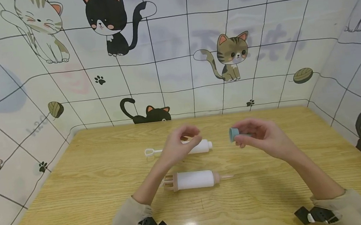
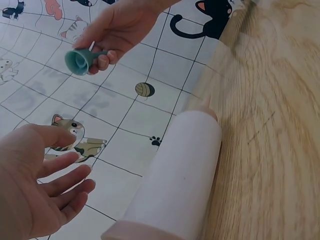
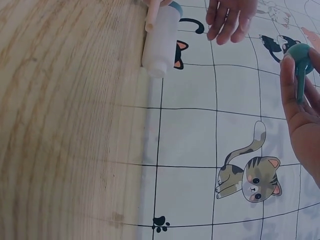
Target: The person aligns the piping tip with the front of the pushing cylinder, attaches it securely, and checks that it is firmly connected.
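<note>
Right hand (image 1: 268, 139) pinches a teal nozzle (image 1: 234, 134) between thumb and fingers, while the left hand (image 1: 181, 144), fingers loosely bent and grasping nothing, hovers near a white bottle (image 1: 202, 146).

1. Teal nozzle (image 1: 233, 135): a flared, hollow collar running into a slim stem. It is held up off the table (image 1: 260, 200) in the right grip (image 1: 265, 136), pinched between thumb and fingers. In the head view its wide, open mouth faces left and its stem points right.
2. Far bottle (image 1: 202, 146): a white cylinder lying on its side on the table, its narrower, uncovered neck to the right. A white rod with a looped tip (image 1: 149, 152) extends at the left end, where the right wrist view shows a teal band. The left grip (image 1: 182, 145) is raised above it, hiding its middle.
3. Near bottle (image 1: 195, 179): a white cylinder lying roughly parallel, nearer the person. Its fittings are pinkish beige, with a thin nozzle pointing right and a pronged left end.
</note>
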Demonstrator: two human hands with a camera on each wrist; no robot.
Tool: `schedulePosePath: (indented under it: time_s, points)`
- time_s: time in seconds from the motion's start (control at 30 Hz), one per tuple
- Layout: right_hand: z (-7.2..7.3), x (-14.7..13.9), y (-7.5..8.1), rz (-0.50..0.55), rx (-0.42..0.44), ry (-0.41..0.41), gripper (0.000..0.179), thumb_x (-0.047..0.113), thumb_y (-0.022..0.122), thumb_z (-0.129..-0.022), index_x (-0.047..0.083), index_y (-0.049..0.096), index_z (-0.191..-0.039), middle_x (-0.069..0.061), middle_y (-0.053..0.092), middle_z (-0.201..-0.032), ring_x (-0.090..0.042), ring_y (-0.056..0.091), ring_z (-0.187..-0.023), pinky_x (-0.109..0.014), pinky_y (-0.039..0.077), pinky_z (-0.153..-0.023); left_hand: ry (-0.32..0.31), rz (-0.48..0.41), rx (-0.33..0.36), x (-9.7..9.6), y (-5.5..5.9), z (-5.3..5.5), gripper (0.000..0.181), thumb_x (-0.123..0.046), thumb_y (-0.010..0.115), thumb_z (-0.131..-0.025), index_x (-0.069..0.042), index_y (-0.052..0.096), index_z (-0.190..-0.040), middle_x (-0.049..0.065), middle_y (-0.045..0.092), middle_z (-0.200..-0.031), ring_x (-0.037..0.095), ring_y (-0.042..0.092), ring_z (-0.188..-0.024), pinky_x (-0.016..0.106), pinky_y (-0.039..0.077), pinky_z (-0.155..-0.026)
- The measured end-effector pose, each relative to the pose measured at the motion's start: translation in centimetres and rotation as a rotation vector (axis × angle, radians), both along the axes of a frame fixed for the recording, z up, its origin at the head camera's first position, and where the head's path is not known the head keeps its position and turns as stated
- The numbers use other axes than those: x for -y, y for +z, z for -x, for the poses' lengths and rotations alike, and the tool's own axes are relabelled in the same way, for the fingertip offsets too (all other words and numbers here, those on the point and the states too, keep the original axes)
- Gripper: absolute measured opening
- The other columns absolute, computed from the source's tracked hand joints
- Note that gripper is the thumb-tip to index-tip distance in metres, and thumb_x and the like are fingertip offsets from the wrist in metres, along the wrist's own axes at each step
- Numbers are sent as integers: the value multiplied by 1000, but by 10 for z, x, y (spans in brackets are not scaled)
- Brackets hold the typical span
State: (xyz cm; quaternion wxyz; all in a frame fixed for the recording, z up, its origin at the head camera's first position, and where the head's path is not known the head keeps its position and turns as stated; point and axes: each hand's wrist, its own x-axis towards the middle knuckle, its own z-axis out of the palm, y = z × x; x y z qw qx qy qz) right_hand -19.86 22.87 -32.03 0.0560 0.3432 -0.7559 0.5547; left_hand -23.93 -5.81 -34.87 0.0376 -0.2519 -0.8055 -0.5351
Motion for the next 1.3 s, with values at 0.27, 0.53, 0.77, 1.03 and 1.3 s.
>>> schedulePosePath:
  time_s: [0.27, 0.53, 0.77, 1.03, 1.3]
  points:
    - [0, -2, 0, 4, -1, 1, 31, -13, 64, -92, -8, 61, -122, -13, 70, -96, -21, 69, -80, -30, 58, -71, -36, 102, 31, 11, -10, 12, 32, -18, 69, -95, -3, 67, -123, 8, 68, -121, 28, 58, -120, 49, 42, -105]
    - [1, -2, 1, 3, -4, 2, 31, -13, 64, -92, -8, 61, -122, -14, 70, -97, -22, 69, -81, -31, 59, -71, -73, 179, 89, 26, -19, 22, 42, -20, 68, -95, -4, 62, -134, 11, 62, -135, 29, 51, -132, 51, 42, -106]
    - [1, -2, 1, -7, -8, 9, 32, -14, 64, -91, -8, 61, -122, -13, 70, -98, -20, 69, -81, -31, 59, -71, -114, 286, 59, 32, -23, 28, 44, -12, 72, -92, -1, 62, -134, 13, 61, -137, 30, 52, -131, 47, 42, -108]
    - [3, -3, 0, -18, -1, 12, 31, -13, 64, -92, -8, 61, -122, -12, 70, -98, -19, 69, -81, -32, 59, -71, -91, 377, 84, 35, -22, 28, 43, -3, 75, -88, 2, 65, -130, 15, 62, -134, 33, 54, -128, 47, 42, -107]
    - [4, -3, -1, -22, 17, 9, 30, -12, 63, -92, -9, 60, -122, -11, 70, -99, -19, 69, -82, -31, 59, -71, -88, 394, 131, 40, -27, 31, 43, -2, 81, -82, -5, 67, -122, 15, 67, -122, 29, 61, -111, 44, 50, -95]
